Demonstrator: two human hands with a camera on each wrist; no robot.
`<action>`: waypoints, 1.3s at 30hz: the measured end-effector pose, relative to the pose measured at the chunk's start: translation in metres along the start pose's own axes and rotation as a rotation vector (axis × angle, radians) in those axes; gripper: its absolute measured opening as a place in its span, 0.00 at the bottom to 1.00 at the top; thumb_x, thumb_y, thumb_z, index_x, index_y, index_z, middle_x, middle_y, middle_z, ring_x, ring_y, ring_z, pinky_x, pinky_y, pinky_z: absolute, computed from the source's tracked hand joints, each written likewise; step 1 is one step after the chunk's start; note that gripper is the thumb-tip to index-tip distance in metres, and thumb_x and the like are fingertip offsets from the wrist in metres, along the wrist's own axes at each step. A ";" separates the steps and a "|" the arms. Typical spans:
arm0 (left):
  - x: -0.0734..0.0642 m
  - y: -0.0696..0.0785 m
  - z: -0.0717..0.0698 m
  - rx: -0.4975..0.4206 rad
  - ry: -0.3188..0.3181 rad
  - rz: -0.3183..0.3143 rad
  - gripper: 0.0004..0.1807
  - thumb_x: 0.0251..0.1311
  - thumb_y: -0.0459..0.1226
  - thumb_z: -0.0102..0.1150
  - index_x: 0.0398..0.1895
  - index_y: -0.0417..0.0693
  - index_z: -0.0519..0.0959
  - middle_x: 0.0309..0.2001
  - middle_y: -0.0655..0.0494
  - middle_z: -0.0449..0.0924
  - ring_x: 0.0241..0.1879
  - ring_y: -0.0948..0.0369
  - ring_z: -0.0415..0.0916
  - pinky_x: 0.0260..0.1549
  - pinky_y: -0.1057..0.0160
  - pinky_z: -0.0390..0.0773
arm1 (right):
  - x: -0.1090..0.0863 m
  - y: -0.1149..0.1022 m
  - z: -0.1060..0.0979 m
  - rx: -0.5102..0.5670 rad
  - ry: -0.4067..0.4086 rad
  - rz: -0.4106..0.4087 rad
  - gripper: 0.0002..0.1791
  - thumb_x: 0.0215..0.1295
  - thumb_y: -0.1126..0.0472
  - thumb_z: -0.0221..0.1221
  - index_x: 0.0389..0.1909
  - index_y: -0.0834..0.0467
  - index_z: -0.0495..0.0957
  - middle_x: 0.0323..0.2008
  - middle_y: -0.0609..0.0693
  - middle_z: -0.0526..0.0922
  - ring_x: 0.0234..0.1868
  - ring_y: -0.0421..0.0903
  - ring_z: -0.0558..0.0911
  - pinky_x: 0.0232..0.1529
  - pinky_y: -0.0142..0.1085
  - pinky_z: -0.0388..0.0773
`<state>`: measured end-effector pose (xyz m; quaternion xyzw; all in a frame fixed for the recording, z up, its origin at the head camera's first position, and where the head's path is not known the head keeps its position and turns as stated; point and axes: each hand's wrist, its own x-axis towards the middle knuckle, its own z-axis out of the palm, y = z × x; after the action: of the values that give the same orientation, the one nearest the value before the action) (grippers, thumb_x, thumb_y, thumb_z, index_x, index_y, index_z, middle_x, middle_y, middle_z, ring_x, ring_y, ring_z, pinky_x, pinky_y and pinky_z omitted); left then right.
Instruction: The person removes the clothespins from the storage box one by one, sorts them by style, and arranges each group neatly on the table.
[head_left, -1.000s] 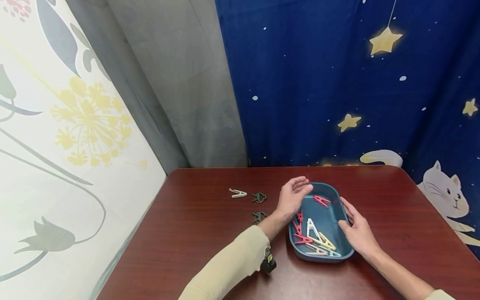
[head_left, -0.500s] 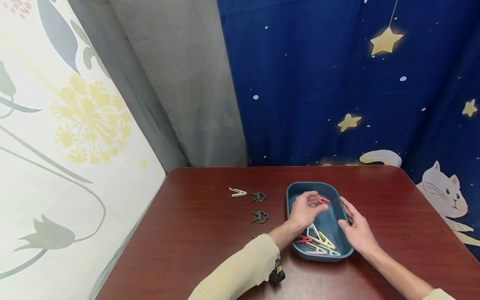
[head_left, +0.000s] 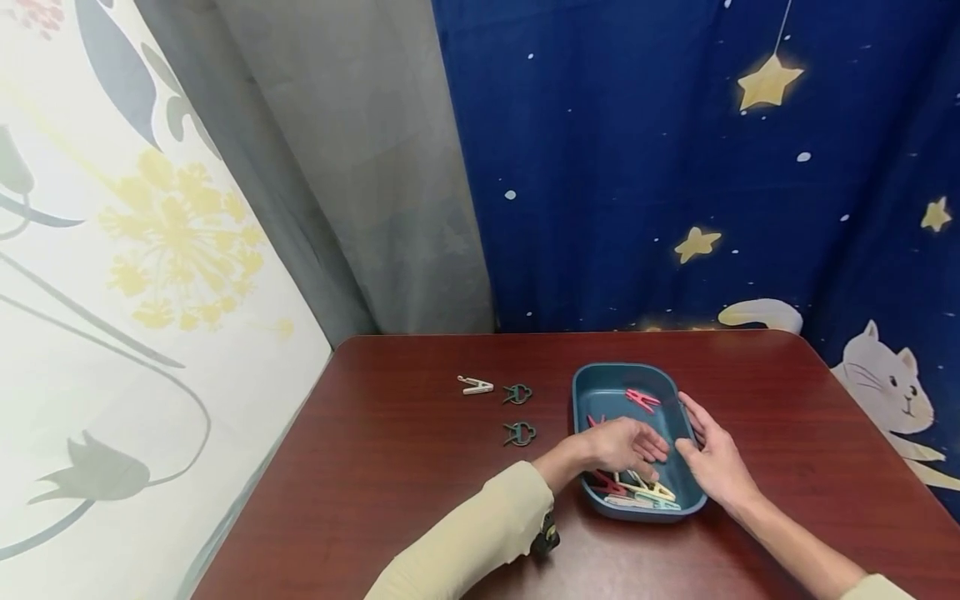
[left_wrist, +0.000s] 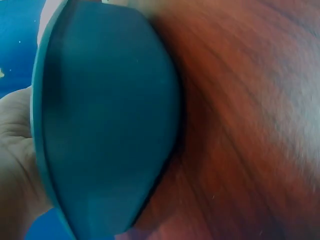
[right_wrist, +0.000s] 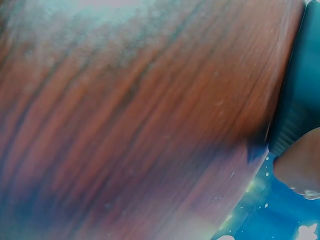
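Observation:
A dark blue plastic bin (head_left: 611, 403) holding several plastic clothespins stands on the table. My left hand (head_left: 628, 444) reaches over its left rim, fingers spread loosely above the clothespins at the near end. Its thumb hangs close to a pale yellow clothespin (head_left: 657, 489); nothing shows pinched between the fingers. My right hand (head_left: 716, 465) grips the bin's right rim, thumb inside and fingers outside. A red clothespin (head_left: 642, 400) lies near the far end. In the left wrist view the bin's wall (left_wrist: 110, 115) hides the left fingertips. One right fingertip (right_wrist: 302, 167) touches the bin in the right wrist view.
Left of the bin, a white clothespin (head_left: 476, 386) and two dark green ring-shaped clips (head_left: 517, 394) lie on the reddish-brown wooden table (head_left: 390, 467). A dark blue starry curtain (head_left: 622, 167) hangs behind the table.
My left hand has come from the bin's far left rim, down into it past the red clothespin, and now nearer to the clothespins at the front. The right hand has stayed put.

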<state>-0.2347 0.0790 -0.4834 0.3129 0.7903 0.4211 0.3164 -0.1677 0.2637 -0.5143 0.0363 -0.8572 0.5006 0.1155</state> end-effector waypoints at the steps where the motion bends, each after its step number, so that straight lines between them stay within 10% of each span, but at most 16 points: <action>1: 0.000 0.001 0.000 0.038 -0.017 0.005 0.23 0.60 0.23 0.73 0.59 0.38 0.82 0.51 0.53 0.89 0.50 0.67 0.84 0.49 0.75 0.78 | 0.000 0.001 0.000 -0.002 0.002 0.004 0.40 0.70 0.79 0.55 0.82 0.69 0.54 0.73 0.77 0.66 0.68 0.75 0.72 0.46 0.10 0.64; 16: -0.001 0.002 0.010 0.594 0.054 0.040 0.07 0.65 0.38 0.75 0.42 0.62 0.89 0.30 0.77 0.85 0.30 0.85 0.74 0.35 0.82 0.70 | -0.003 0.003 -0.001 0.007 0.008 -0.002 0.40 0.70 0.78 0.54 0.82 0.67 0.55 0.74 0.75 0.65 0.69 0.75 0.72 0.48 0.10 0.63; 31: 0.000 -0.003 0.012 0.615 0.137 0.165 0.03 0.65 0.45 0.75 0.40 0.68 0.92 0.30 0.82 0.86 0.31 0.88 0.71 0.42 0.79 0.67 | -0.002 0.000 0.000 0.007 0.021 -0.003 0.41 0.68 0.78 0.53 0.82 0.67 0.55 0.73 0.75 0.66 0.67 0.72 0.74 0.46 0.13 0.67; 39: 0.003 -0.001 0.011 0.418 0.150 0.191 0.08 0.66 0.39 0.74 0.45 0.61 0.93 0.37 0.77 0.89 0.36 0.86 0.75 0.39 0.78 0.71 | -0.002 0.000 -0.001 0.010 0.026 0.004 0.43 0.66 0.78 0.53 0.83 0.66 0.55 0.73 0.74 0.67 0.67 0.71 0.74 0.46 0.13 0.67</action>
<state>-0.2284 0.0852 -0.4900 0.4129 0.8483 0.2986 0.1440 -0.1653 0.2642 -0.5144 0.0285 -0.8531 0.5057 0.1254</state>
